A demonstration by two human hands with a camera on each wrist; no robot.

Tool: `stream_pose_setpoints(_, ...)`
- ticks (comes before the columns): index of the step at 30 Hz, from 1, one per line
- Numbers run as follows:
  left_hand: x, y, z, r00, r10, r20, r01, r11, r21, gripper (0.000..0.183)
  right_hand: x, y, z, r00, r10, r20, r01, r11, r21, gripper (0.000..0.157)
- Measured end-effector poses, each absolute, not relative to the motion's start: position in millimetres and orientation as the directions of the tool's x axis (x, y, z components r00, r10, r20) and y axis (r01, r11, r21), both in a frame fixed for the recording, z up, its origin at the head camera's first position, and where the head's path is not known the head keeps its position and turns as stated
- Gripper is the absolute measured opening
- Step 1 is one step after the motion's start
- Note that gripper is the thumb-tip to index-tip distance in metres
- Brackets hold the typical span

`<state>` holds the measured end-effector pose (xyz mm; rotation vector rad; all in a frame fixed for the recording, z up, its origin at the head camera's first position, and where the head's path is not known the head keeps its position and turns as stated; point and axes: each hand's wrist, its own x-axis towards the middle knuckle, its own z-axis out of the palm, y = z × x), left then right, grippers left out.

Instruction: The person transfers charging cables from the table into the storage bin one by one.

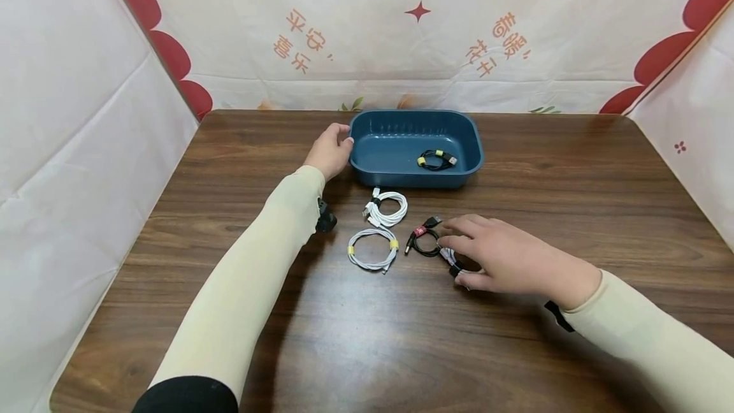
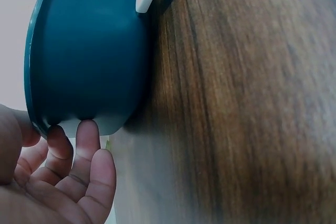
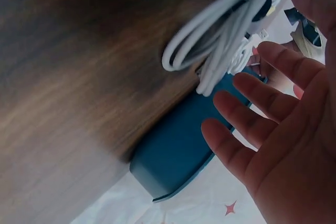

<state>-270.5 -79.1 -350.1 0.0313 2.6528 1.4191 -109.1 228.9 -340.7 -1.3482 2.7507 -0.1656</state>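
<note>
My left hand (image 1: 331, 152) grips the left end of a blue plastic bin (image 1: 413, 180), its fingertips against the outer wall in the left wrist view. Inside the bin lies a coiled black USB cable (image 1: 436, 166) with yellow ties. My right hand (image 1: 504, 257) hovers with spread fingers over a white cable coil (image 3: 210, 35) bound by a black tie. In the head view this hand partly hides that coil. Just left of its fingertips is a black cable (image 1: 427, 250) with a red tie.
In front of the bin lie a white coiled cable (image 1: 395, 217) with a black tie and a grey-white cable ring (image 1: 367, 266) with yellow ties. The wooden table (image 1: 229, 311) has fabric walls (image 1: 367, 18) behind and at the sides.
</note>
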Motion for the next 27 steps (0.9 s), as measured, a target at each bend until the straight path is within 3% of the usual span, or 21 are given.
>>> stream_pose_setpoints(17,-270.1,-79.2,-350.9,-0.992,0.081,-0.096,-0.036,0.550,0.834,0.041,-102.5,229.1,-352.7,-0.584,-0.803,-0.124,-0.791,0.596,-0.138,0.072)
stream_pose_setpoints(27,-271.0,-79.5,-351.0,-0.992,0.093,-0.083,-0.018,0.553,0.833,0.042,-103.4,229.1,-356.6,-0.590,-0.797,-0.131,-0.786,0.604,-0.135,0.067)
